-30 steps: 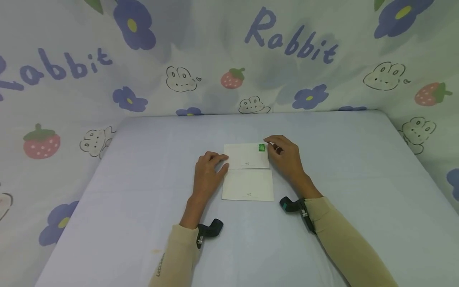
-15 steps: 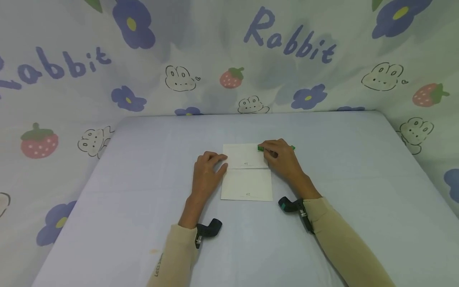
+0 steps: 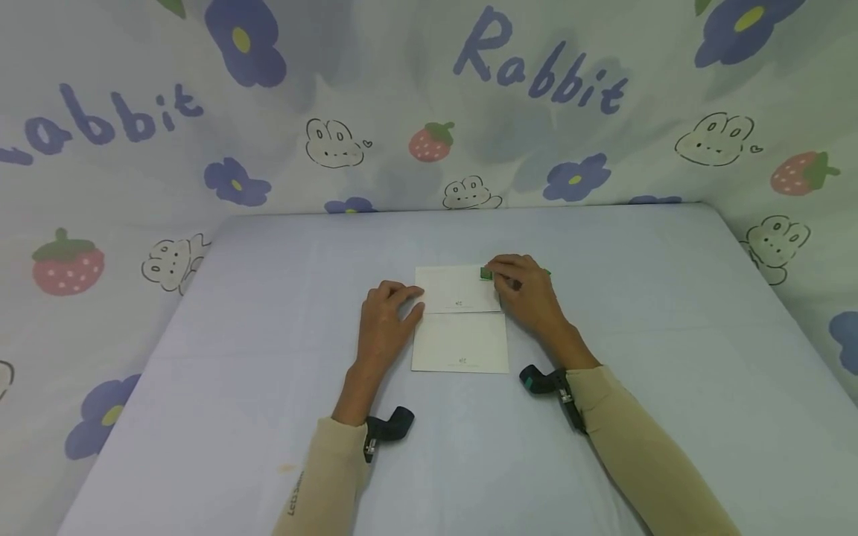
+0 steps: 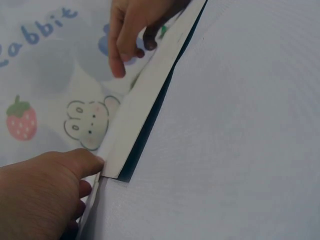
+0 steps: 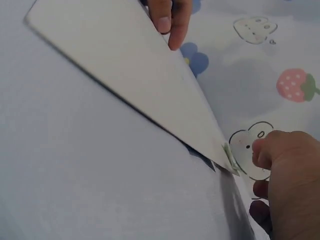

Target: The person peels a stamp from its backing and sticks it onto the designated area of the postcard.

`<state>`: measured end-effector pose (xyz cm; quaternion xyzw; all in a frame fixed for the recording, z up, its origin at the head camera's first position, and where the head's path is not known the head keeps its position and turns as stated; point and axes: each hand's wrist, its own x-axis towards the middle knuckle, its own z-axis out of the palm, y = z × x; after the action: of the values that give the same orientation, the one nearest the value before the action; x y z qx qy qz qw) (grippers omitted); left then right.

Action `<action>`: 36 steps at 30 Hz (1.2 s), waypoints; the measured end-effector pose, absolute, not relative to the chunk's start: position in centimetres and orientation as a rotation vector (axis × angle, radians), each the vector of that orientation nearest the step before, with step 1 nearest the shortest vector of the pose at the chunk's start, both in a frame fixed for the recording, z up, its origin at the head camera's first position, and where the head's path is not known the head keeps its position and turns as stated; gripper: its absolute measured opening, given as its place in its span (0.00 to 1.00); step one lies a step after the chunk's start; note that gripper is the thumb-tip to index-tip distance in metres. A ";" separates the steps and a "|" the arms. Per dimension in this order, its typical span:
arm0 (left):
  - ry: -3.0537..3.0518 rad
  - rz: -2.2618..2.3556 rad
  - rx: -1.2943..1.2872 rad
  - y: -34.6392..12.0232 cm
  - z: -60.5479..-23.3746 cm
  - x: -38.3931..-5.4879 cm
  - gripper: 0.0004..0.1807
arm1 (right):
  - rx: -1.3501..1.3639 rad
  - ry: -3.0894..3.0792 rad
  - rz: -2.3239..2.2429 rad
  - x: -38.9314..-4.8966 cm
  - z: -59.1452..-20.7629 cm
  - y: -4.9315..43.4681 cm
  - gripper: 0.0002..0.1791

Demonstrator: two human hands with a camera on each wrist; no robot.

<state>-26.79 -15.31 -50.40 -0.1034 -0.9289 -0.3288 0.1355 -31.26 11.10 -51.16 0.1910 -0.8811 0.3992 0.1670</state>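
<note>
Two cream envelopes lie one above the other in the head view: the upper envelope [image 3: 445,286] and the lower envelope [image 3: 459,346]. My left hand [image 3: 385,320] rests at the left edge of the upper one, forefinger and thumb spread apart. In the left wrist view a fingertip touches a corner of the pale envelope [image 4: 145,110]. My right hand [image 3: 526,290] bends over the upper right corner, forefinger at a small green stamp [image 3: 485,273] and partly covering it. A second bit of green [image 3: 548,272] peeks past this hand's right side; the rest is hidden.
A white cloth covers the table [image 3: 268,387]. Behind it hangs a fabric backdrop [image 3: 375,89] printed with rabbits, strawberries and purple flowers. Black wrist cameras, on the left wrist [image 3: 392,426] and the right wrist [image 3: 541,381], sit near the sleeve cuffs.
My right hand has moved slightly left onto the stamp, which was fully visible before. The green bit on the hand's far side has come into sight. My left hand stays put.
</note>
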 end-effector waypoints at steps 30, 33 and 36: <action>-2.688 -0.956 -0.288 -15.2 -50.4 -26.8 0.14 | 0.560 -2.493 1.135 -31.0 -50.7 10.9 0.13; -2.691 -0.951 -0.283 -15.1 -50.4 -26.7 0.13 | 0.555 -2.483 1.153 -31.0 -50.7 10.9 0.13; -2.693 -0.943 -0.280 -15.1 -50.3 -26.7 0.13 | 0.584 -2.513 1.161 -31.0 -50.8 11.0 0.13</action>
<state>-26.71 -15.10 -50.29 -0.0967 -0.9304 -0.3259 0.1370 -31.03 11.02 -50.83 0.2038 -0.8774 0.4053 0.1558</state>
